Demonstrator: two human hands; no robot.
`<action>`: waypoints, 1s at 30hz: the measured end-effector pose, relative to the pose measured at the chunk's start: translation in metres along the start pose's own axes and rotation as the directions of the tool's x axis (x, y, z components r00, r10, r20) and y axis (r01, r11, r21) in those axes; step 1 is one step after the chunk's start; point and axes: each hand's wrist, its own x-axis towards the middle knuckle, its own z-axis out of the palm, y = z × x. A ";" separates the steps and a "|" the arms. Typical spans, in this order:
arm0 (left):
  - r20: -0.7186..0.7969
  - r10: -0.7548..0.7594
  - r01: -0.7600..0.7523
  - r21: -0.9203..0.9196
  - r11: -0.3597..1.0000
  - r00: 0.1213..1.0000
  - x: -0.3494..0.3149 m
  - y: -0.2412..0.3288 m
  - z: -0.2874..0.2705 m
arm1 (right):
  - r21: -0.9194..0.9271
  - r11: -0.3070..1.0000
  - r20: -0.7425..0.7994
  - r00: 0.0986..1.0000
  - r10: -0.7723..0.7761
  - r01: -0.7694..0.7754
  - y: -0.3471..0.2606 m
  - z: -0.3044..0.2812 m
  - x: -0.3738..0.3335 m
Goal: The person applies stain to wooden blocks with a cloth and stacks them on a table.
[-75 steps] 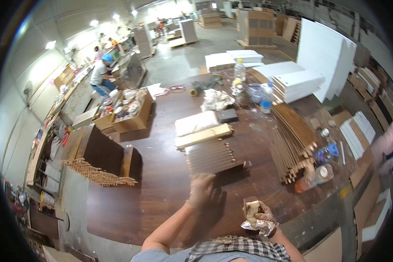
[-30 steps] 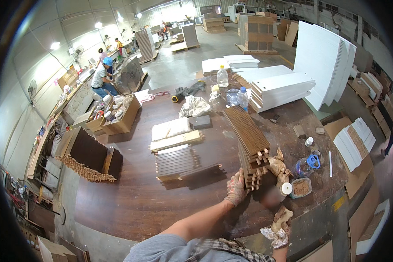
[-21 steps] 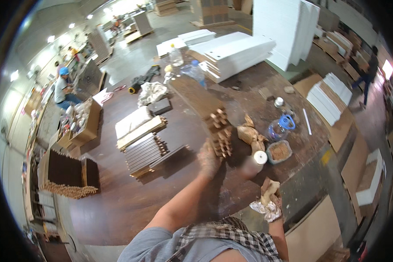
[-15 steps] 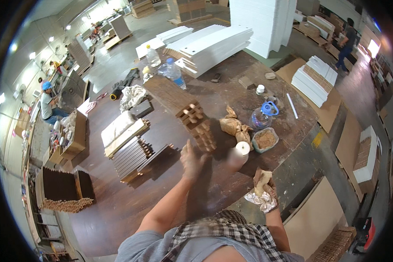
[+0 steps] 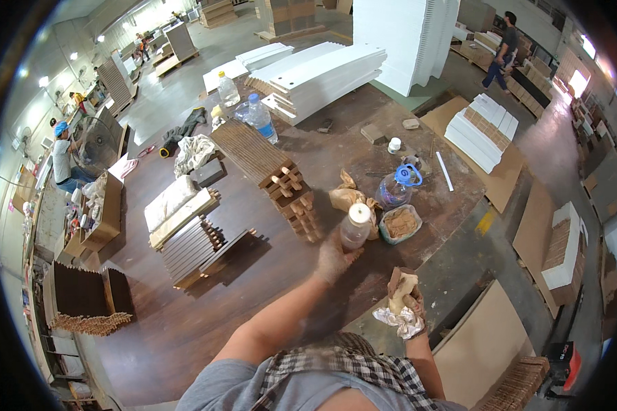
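Note:
My left hand (image 5: pixel 334 260) is wrapped round the lower part of a clear plastic bottle (image 5: pixel 354 229) with a pale cap, just in front of a crumpled brown paper piece (image 5: pixel 349 198). My right hand (image 5: pixel 415 305), by the table's near right edge, is closed on a crumpled cloth wad (image 5: pixel 402 293), tan on top and whitish below; its fingers are partly hidden. Right of the bottle sits a small tub (image 5: pixel 388 231) with brownish contents. Behind that stands a big clear bottle (image 5: pixel 391 190) with a blue handle. A stack of brown wooden strips (image 5: pixel 253 154) lies left of the bottle.
More dark strips (image 5: pixel 190 257) and a grooved stack (image 5: pixel 89 301) lie on the table's left. White panels (image 5: pixel 329 72) are piled at the back, near water bottles (image 5: pixel 259 120). Cardboard sheets (image 5: pixel 487 342) lean at the right. A person (image 5: pixel 506 51) walks at far right; another (image 5: pixel 65 157) is at far left.
My left hand has moved right from beside the strip stack and taken hold of the capped bottle, which has shifted slightly away from me. My right hand keeps the wad. The view has turned slightly.

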 end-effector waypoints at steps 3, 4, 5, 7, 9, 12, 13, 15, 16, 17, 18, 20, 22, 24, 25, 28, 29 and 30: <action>-0.043 -0.140 0.141 0.037 0.989 0.989 0.019 0.007 0.000 | 0.216 0.975 0.071 0.997 0.036 -0.051 -0.002 -0.013 -0.003; -0.021 -0.200 0.200 -0.024 0.980 0.979 0.024 0.023 -0.002 | 0.281 0.957 0.058 0.997 0.057 -0.071 -0.003 -0.020 -0.003; -0.046 -0.207 0.207 -0.012 0.978 0.977 0.026 0.027 -0.002 | 0.350 0.931 0.051 0.995 0.087 -0.100 -0.003 -0.020 -0.003; -0.090 -0.225 0.226 0.003 0.974 0.970 0.025 0.033 0.000 | 0.325 0.940 0.024 0.994 0.103 -0.106 0.001 -0.023 -0.003; -0.189 -0.144 0.162 0.081 0.983 0.971 0.025 0.001 0.010 | 0.222 0.967 0.090 0.990 0.105 -0.123 0.003 -0.045 -0.001; -0.191 -0.118 0.132 0.062 0.989 0.974 0.023 -0.015 0.014 | 0.190 0.976 0.150 0.986 0.076 -0.104 0.006 -0.056 -0.006; -0.171 -0.123 0.130 0.030 0.991 0.978 0.025 -0.015 0.014 | 0.360 0.916 0.146 0.981 0.131 -0.176 0.004 -0.058 -0.004; -0.189 -0.155 0.166 0.046 0.985 0.970 0.030 -0.020 0.017 | 0.365 0.918 0.098 0.987 0.131 -0.158 0.000 -0.053 -0.008; -0.200 -0.173 0.187 0.053 0.981 0.964 0.032 -0.022 0.018 | 0.196 0.978 0.053 0.996 0.068 -0.077 -0.002 -0.026 -0.013; -0.191 -0.191 0.202 0.043 0.978 0.963 0.033 -0.023 0.019 | 0.018 1.000 0.021 1.000 -0.007 0.007 -0.003 -0.008 -0.017; -0.181 -0.206 0.216 0.035 0.976 0.962 0.034 -0.023 0.018 | -0.082 0.996 0.036 0.999 -0.040 0.043 -0.004 -0.003 -0.020; -0.195 -0.167 0.178 0.042 0.983 0.966 0.035 -0.031 0.021 | -0.277 0.954 0.075 0.992 -0.099 0.116 -0.007 0.003 -0.024; -0.249 -0.053 0.074 0.074 0.995 0.967 0.037 -0.046 0.024 | 0.212 0.977 -0.043 0.999 0.020 -0.011 -0.007 -0.013 -0.022; -0.228 -0.094 0.097 0.000 0.995 0.969 0.036 -0.043 0.023 | 0.243 0.970 -0.048 0.999 0.014 -0.002 -0.005 -0.016 -0.023; -0.218 -0.116 0.110 -0.035 0.993 0.969 0.036 -0.038 0.021 | 0.027 0.998 0.001 0.998 -0.062 0.062 -0.003 -0.011 -0.025; -0.160 -0.210 0.222 0.063 0.973 0.965 0.020 0.001 0.008 | -0.082 0.991 -0.140 0.984 -0.112 0.102 0.005 0.018 -0.033; -0.142 -0.216 0.221 0.021 0.975 0.966 0.016 0.004 0.005 | -0.013 0.998 -0.174 0.983 -0.065 0.064 0.007 0.015 -0.031; -0.116 -0.246 0.250 0.025 0.968 0.962 0.013 0.011 0.001 | 0.058 0.998 -0.207 0.978 -0.016 0.029 0.009 0.012 -0.031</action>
